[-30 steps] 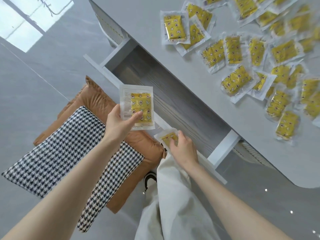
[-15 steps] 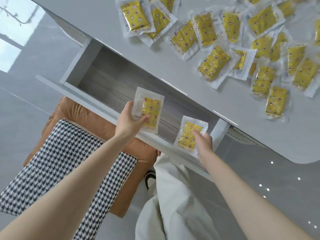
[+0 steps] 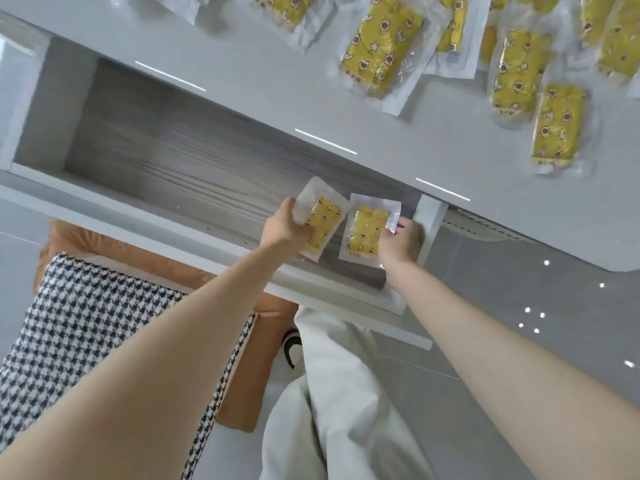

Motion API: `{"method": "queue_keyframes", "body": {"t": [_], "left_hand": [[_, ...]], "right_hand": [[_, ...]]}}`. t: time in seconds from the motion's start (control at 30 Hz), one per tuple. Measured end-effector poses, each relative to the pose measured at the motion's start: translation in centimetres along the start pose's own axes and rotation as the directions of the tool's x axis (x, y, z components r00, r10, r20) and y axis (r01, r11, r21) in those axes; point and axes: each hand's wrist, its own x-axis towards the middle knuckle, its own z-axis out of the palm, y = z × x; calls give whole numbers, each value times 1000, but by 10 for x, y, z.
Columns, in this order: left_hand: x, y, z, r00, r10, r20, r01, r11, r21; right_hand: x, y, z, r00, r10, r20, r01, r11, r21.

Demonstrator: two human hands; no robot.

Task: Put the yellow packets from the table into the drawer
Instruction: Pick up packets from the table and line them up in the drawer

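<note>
1. L hand [image 3: 284, 230] grasps yellow packet [image 3: 320, 220] by edge; R hand [image 3: 403, 242] holds second packet [image 3: 367, 230]; both low over drawer [image 3: 173, 161], right end.
2. Risk: release near front rim [image 3: 173, 226], slick film may slide out to floor [image 3: 519, 306].

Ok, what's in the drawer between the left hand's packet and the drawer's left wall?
Nothing: head view shows only bare drawer floor between that packet and the left wall.

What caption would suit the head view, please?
Left hand and right hand each hold a yellow packet over the open drawer; more packets lie on the table.
</note>
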Motion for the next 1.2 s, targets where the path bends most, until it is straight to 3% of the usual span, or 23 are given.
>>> {"method": "queue_keyframes", "body": {"t": [0.1,0.13,0.2,0.27,0.33,0.47,0.6,0.93,1.07,1.2], "left_hand": [[1,-5,2,993,51,-106,-45,997,60],[1,-8,1,988,76,-134,-63,993,98],[-2,-10,-1,985,103,-135,-77,980,181],[-4,-11,-4,993,83,-80,-60,966,253],[-3,-13,-2,997,62,-35,-49,951,307],[3,-11,11,993,120,-10,-101,878,467],[9,-8,23,991,130,-36,-97,870,484],[26,26,28,941,329,-83,-311,934,176],[21,32,29,931,363,-42,-352,923,156],[11,20,28,945,323,-54,-302,923,238]], "right_hand": [[-12,12,-4,944,-330,-8,322,928,-185],[-18,15,-7,882,-471,31,456,835,-307],[-28,18,-10,721,-662,202,652,552,-520],[-29,20,-7,658,-644,391,712,364,-600],[-25,20,-1,667,-565,485,718,317,-620],[-18,18,2,681,-466,564,722,305,-621],[-10,27,7,691,-496,526,710,329,-622],[25,17,0,763,-549,341,622,479,-619],[18,17,2,764,-578,286,615,519,-593],[-4,11,8,712,-592,378,701,572,-425]]}}
